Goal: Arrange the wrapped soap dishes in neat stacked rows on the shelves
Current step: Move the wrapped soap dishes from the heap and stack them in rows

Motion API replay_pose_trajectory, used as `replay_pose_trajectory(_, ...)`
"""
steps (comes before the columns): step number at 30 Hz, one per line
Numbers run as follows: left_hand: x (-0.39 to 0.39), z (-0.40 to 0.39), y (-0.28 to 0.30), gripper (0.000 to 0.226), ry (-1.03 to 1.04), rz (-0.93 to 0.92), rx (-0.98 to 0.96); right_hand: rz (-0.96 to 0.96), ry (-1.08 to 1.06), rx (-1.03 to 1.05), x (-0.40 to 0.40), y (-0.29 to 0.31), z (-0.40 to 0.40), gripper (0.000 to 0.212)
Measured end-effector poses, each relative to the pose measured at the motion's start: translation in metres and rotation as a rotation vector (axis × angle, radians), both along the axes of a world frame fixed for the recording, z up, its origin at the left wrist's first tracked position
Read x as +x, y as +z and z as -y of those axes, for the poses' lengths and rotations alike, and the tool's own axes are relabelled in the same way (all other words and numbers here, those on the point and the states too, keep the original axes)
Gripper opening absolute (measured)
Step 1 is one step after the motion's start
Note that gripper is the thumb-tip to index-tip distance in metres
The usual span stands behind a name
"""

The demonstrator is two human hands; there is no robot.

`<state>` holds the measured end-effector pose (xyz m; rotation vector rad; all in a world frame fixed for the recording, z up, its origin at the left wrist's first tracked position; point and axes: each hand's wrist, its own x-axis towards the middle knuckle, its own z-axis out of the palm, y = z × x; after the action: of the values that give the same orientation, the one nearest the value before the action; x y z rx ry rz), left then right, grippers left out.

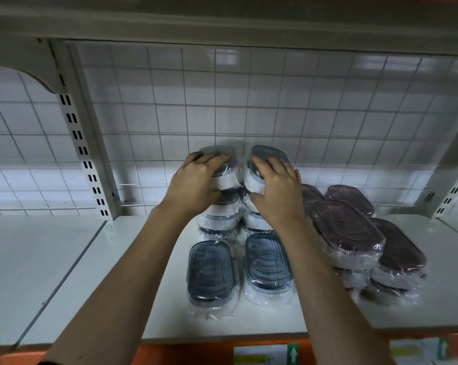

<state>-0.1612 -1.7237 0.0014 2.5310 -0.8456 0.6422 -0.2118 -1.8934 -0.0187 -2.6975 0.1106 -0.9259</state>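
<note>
White shelf (pixel 64 272), wire grid back; left hand (pixel 193 180) and right hand (pixel 278 191) each gripping top wrapped grey soap dishes (pixel 224 167) on twin stacks, maroon ones (pixel 346 230) beside

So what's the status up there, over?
Left hand and right hand each grip a top grey soap dish on twin back stacks. Front grey pair low. Purple dishes alongside, right, untidy.

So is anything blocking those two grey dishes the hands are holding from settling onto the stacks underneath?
Nothing visible does. The left hand and right hand each grip a wrapped grey dish directly over the two rear grey stacks. Only more wrapped dishes lie below, though the hands hide the contact.
</note>
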Motion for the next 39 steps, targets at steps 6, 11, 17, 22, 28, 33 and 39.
replay_pose_trajectory(6,-0.037,-0.029,-0.018,0.062,0.051,0.107,-0.311,0.141,0.124,0.158,-0.027,-0.003,-0.030,0.077)
replay_pose_trajectory(11,-0.065,-0.065,-0.035,0.049,0.143,0.110,-0.522,0.319,0.250,0.272,-0.036,-0.016,-0.068,0.069)
replay_pose_trajectory(17,-0.080,-0.125,-0.057,0.044,0.317,0.122,-0.558,0.339,0.317,0.223,-0.036,-0.037,-0.128,0.067)
replay_pose_trajectory(22,-0.094,-0.195,-0.079,0.045,0.471,0.165,-0.437,0.302,0.425,0.295,-0.032,-0.057,-0.192,0.067)
replay_pose_trajectory(28,-0.116,-0.290,-0.094,0.071,0.525,0.096,-0.554,0.152,0.538,0.428,-0.034,-0.073,-0.280,0.063)
replay_pose_trajectory(33,-0.130,-0.383,-0.100,0.068,0.572,0.079,-0.595,0.066,0.574,0.425,-0.042,-0.082,-0.365,0.075)
replay_pose_trajectory(39,-0.142,-0.497,-0.090,0.058,0.557,0.098,-0.415,0.142,0.541,0.425,-0.049,-0.078,-0.476,0.065)
